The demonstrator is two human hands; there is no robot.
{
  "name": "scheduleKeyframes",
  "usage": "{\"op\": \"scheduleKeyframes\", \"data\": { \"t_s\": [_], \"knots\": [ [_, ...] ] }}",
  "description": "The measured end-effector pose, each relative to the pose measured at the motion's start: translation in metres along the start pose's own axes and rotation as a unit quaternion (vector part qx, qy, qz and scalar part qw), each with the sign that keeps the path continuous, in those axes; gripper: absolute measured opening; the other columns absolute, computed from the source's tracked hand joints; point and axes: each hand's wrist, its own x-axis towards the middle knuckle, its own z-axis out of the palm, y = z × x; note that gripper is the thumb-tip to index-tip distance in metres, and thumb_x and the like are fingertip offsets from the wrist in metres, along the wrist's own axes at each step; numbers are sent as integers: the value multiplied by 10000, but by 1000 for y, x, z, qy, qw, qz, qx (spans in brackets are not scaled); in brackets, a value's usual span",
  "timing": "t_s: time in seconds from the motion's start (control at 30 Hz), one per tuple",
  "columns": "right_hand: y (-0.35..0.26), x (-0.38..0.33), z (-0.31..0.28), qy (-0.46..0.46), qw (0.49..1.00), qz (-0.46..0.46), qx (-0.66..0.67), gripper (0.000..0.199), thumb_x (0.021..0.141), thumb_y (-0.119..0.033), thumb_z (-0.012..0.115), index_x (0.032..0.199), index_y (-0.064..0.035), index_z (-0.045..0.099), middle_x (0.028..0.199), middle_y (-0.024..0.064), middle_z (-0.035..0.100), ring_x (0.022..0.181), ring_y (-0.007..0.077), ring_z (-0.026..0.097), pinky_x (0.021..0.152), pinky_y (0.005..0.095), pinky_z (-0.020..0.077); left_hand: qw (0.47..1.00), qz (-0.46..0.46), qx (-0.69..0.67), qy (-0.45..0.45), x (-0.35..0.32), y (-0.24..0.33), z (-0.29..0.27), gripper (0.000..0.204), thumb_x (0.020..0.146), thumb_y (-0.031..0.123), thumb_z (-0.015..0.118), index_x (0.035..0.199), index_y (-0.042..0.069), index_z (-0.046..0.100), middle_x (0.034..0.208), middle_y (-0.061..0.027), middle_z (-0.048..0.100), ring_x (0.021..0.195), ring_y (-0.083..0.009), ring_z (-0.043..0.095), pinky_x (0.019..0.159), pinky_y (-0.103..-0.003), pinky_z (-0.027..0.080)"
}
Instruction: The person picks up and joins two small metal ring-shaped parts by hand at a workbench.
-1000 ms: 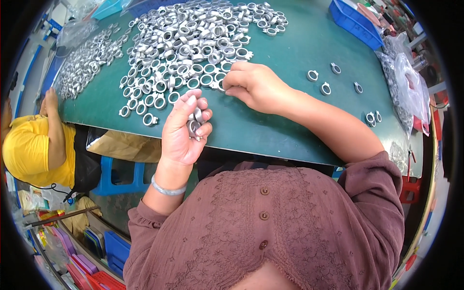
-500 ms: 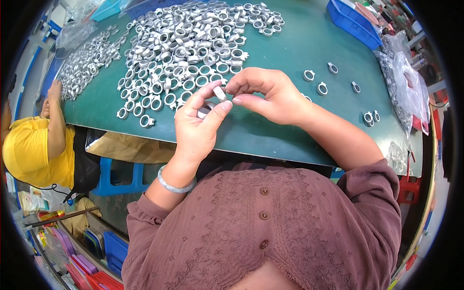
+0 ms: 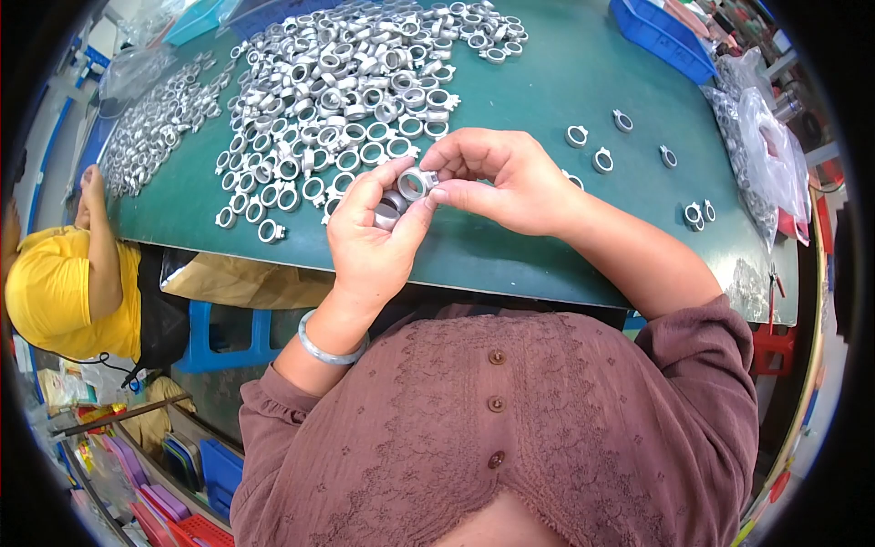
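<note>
Between the thumb and forefinger of my left hand (image 3: 369, 228) is a silver metal ring (image 3: 413, 185) with a small lug on its rim, its round opening facing up toward me. Another metal ring (image 3: 386, 216) rests against the palm of that hand. My right hand (image 3: 497, 178) pinches the lug side of the upper ring between thumb and fingertips. Both hands are above the near part of the green table (image 3: 538, 100). Just beyond them spreads a large heap of similar metal rings (image 3: 342, 82).
Several loose rings (image 3: 602, 160) lie at the right. A smaller ring pile (image 3: 159, 128) is at the left, by a person in yellow (image 3: 77, 287). A blue bin (image 3: 665, 41) and clear plastic bags (image 3: 770, 150) stand far right. Red-handled pliers (image 3: 773, 290) lie at the right edge.
The upper ring has turned in my fingers, from edge-on to showing its round opening. Both hands stay nearly in place. The person in yellow has raised a hand slightly.
</note>
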Motion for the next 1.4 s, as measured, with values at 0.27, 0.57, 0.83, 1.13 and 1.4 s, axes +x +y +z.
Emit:
{"op": "scheduleKeyframes", "data": {
  "t_s": [0.27, 0.57, 0.83, 1.13, 1.4],
  "knots": [
    [-2, 1, -3, 17, 994, 58, 89, 141, 803, -53, 561, 930, 7, 558, 816, 33, 583, 753, 69, 541, 677, 204, 447, 959, -126, -247, -62, 1, 5, -3, 414, 719, -25, 636, 1098, -35, 468, 897, -34, 547, 750, -82, 520, 668, -207, 442],
    [0, 1, -2, 23, 1000, -8, 15, 141, 776, -15, 569, 915, 1, 559, 813, 39, 584, 743, 93, 548, 686, 228, 451, 914, -240, -325, -42, 3, 12, -6, 337, 765, 45, 613, 1078, 2, 495, 889, -40, 563, 607, -35, 466, 430, -142, 334],
    [7, 3, -2, 42, 994, -71, -69, 211, 716, 59, 549, 917, -5, 551, 837, 56, 577, 750, 127, 564, 689, 253, 464, 980, -82, -182, -10, -3, 6, -4, 361, 739, -5, 620, 1082, -10, 509, 902, -39, 569, 697, -44, 483, 607, -167, 409],
    [16, 20, -12, 28, 972, 8, -234, 205, 724, -15, 574, 928, -1, 556, 844, 96, 585, 738, 165, 574, 679, 281, 469, 859, -205, -468, -33, -2, 3, -44, 272, 822, 110, 491, 1073, 7, 468, 975, -115, 527, 674, -107, 471, 425, -163, 353],
    [17, 44, -8, -79, 875, -56, -475, 238, 704, -41, 558, 941, -47, 566, 890, 125, 538, 874, 284, 529, 747, 363, 434, 774, -128, -617, 61, -5, -10, -173, 318, 845, 146, 453, 1117, -19, 466, 1054, -160, 476, 765, -170, 440, 465, -204, 370]
  ]
}}
